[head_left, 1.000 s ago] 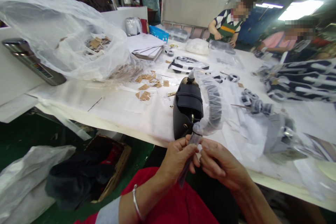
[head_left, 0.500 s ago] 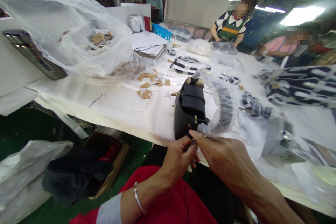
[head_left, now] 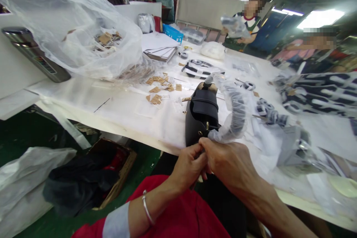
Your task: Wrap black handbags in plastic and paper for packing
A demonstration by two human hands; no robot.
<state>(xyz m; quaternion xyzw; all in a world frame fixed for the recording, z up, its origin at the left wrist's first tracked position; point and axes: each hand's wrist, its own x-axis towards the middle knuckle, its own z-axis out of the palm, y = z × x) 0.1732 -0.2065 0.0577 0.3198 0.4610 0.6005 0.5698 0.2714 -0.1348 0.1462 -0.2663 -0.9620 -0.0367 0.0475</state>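
A black leather handbag [head_left: 201,115] with gold fittings lies on the white-covered table [head_left: 119,108], directly ahead of me. From its top curves a padded strap in clear plastic wrap [head_left: 237,109], with dark and pale bands showing through the wrap. My left hand [head_left: 189,167] and my right hand [head_left: 230,160] meet at the bag's lower end, closed around the wrapped strap's end. The fingers hide exactly where that end joins the bag.
Small kraft paper tags [head_left: 155,91] lie left of the bag, beyond a large clear plastic bag [head_left: 75,33]. Striped fabric pieces [head_left: 315,95] lie at right. A co-worker [head_left: 248,22] across the table holds a clear packet. A box holding dark cloth [head_left: 92,178] stands below the table edge.
My right hand has swung over the left and closed down against the bag. The wrapped end no longer shows between my fingers. The co-worker has lifted a clear packet.
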